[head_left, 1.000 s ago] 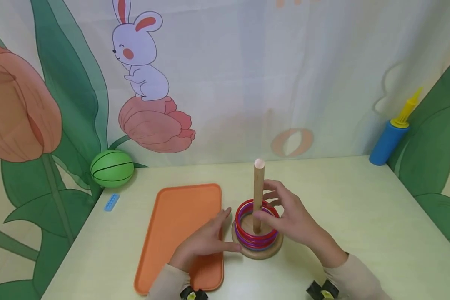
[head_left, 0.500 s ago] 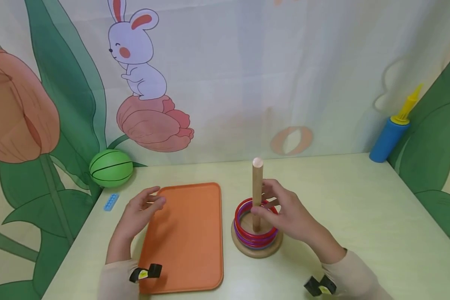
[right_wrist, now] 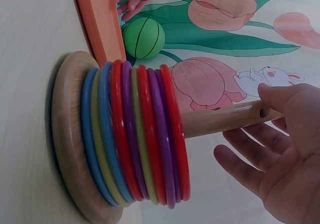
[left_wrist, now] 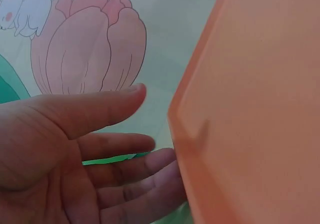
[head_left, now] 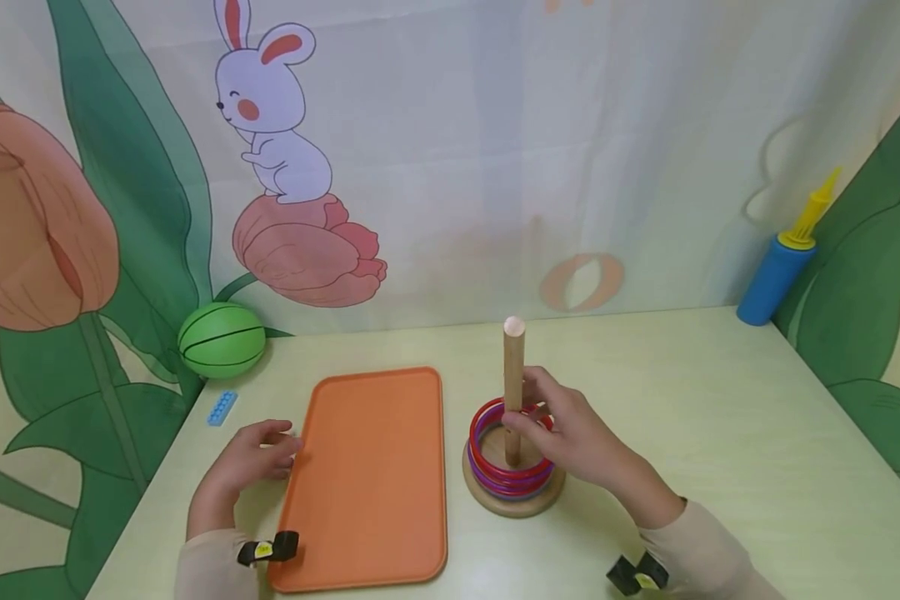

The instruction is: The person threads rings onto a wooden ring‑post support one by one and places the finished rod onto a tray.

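Observation:
My right hand (head_left: 573, 429) pinches the upright wooden post (head_left: 513, 367) of a ring stand between thumb and fingers, above the rings. Seen from the right wrist, several red, purple, blue and yellow-green rings (right_wrist: 145, 134) are stacked around the post, down against its round wooden base (right_wrist: 67, 119). My left hand (head_left: 243, 458) is at the left long edge of an orange rectangular tray (head_left: 371, 483), its fingers loosely bent. From the left wrist, the fingertips (left_wrist: 167, 159) meet the tray's rim, and the thumb stands apart from it.
A green ball (head_left: 222, 340) and a small light-blue toy brick (head_left: 222, 408) lie at the table's left edge. At the back right stands a blue hand pump (head_left: 772, 279) with a yellow top. A printed curtain (head_left: 450, 150) hangs behind the pale table (head_left: 720, 417).
My left hand has moved left from beside the ring stand, over the tray, to its left edge, lowering in the last half second. The right hand stays at the post.

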Available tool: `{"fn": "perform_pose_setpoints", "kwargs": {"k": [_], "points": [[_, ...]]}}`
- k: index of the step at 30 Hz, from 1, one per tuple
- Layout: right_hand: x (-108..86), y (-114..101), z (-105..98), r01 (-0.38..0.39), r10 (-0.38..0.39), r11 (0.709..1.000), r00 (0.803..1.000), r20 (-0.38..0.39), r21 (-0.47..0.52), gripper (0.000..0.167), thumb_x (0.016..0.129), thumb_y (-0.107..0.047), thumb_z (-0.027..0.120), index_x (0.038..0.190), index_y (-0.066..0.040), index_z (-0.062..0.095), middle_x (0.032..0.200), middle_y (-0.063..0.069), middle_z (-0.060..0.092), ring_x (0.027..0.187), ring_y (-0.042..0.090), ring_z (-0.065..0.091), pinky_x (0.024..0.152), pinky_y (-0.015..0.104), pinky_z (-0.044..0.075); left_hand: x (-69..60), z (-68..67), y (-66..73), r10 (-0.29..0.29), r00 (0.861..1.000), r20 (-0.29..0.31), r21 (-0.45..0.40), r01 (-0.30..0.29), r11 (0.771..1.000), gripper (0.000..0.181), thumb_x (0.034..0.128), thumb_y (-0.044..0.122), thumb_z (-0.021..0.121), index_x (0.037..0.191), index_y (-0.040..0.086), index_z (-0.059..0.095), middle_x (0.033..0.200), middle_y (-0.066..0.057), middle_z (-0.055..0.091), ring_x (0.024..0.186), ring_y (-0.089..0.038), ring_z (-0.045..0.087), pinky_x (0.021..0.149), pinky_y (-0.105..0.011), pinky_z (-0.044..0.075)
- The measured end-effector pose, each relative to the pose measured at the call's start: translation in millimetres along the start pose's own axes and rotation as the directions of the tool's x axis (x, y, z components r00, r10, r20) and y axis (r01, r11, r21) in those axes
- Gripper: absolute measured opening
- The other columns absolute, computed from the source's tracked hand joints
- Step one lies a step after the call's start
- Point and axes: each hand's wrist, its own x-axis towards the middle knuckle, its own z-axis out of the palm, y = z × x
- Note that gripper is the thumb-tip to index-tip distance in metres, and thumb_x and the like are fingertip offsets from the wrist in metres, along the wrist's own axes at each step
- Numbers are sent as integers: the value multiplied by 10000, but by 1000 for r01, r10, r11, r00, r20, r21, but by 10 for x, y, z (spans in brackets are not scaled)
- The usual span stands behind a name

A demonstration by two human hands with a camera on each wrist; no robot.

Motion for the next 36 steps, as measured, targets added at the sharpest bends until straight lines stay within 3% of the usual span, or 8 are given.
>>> {"fn": "perform_pose_setpoints", "kwargs": {"k": [7, 14, 20, 24, 28, 33, 36], "points": [[2, 46, 1, 21, -21, 1000, 1000, 0, -4, 322, 987, -53, 735, 1268, -86, 581, 1045, 29, 754, 920, 160, 715, 788, 384, 625, -43, 41, 19, -49, 997, 66, 10, 48, 999, 545, 1036, 171, 664, 1451, -136, 490, 1193, -229, 651, 874, -260, 714, 841, -452, 625], [-6, 78, 0, 48, -48, 999, 999, 2, 6, 243, 991, -51, 727, 1205, -85, 619, 995, 25, 752, 885, 185, 714, 745, 374, 621, -105, 69, 25, -126, 980, 151, -6, 128, 992, 649, 1034, 226, 664, 1546, -68, 394, 1255, -223, 622, 899, -270, 693, 812, -461, 626], [-8, 80, -21, 82, -82, 997, 997, -1, -10, 250, 991, -40, 723, 1219, -79, 627, 984, 17, 748, 870, 188, 718, 737, 370, 621, -118, 133, 36, -82, 972, 222, -60, 97, 993, 693, 1046, 254, 654, 1566, -82, 343, 1336, -269, 603, 959, -291, 698, 816, -495, 634], [-23, 88, -37, 82, -82, 997, 997, -4, -15, 304, 993, -24, 712, 1282, -63, 625, 997, 59, 750, 879, 193, 729, 747, 376, 625, -122, 188, 55, -83, 969, 232, -81, 104, 991, 701, 1036, 248, 666, 1567, -77, 344, 1290, -244, 626, 946, -301, 707, 797, -494, 637], [-41, 114, -45, 75, -76, 997, 997, -18, -23, 361, 999, -21, 703, 1347, -62, 615, 1008, 88, 751, 884, 179, 727, 756, 367, 621, -115, 224, 84, -95, 971, 219, -51, 109, 993, 706, 1019, 262, 689, 1562, -58, 370, 1258, -212, 644, 933, -291, 705, 772, -480, 638], [18, 128, -102, 104, -107, 992, 993, -48, -71, 384, 987, -9, 714, 1356, -54, 619, 1005, 51, 758, 883, 165, 719, 747, 359, 615, -49, 246, 184, -56, 975, 213, -17, 61, 998, 721, 1013, 250, 697, 1569, -53, 352, 1239, -220, 651, 923, -293, 702, 754, -475, 641], [-50, 121, -128, 93, -98, 992, 993, -62, -84, 393, 980, -6, 722, 1357, -36, 614, 995, 24, 752, 869, 189, 732, 764, 375, 623, -64, 341, 216, -59, 974, 218, 13, 58, 998, 726, 1016, 250, 694, 1569, -56, 338, 1219, -224, 642, 909, -294, 714, 760, -467, 641]]}}
